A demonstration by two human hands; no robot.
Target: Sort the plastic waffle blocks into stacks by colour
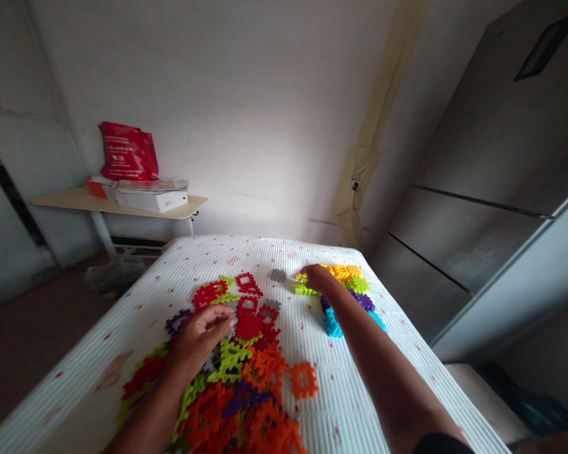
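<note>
Left hand (199, 337) is palm down over the middle of the heap of interlocking plastic pieces (248, 326), fingers half-curled and pointing toward the right side of the view, nothing clearly gripped. Right hand (315, 276) is reached out to the far end of the mattress, fingers curled down at the lime green pieces (305, 289) and yellow pieces (343, 273); whether it is gripping anything can't be told, as the fingertips are hidden. A grey piece (278, 275) lies just left of the right hand, not touching it. The right-side group forms a rough strip, long axis running away from the person, yellow at the far end, then purple pieces (362, 301), with blue pieces (332, 323) nearest. The main heap is red at the far end, orange nearest, and its long axis also runs away from the person. One square orange piece (303, 381) sits just off the heap, flat on the ribbed white mattress (180, 265). Behind are a wall shelf (71, 199) with a red bag (127, 151), and a steel fridge (492, 157) at right.
</note>
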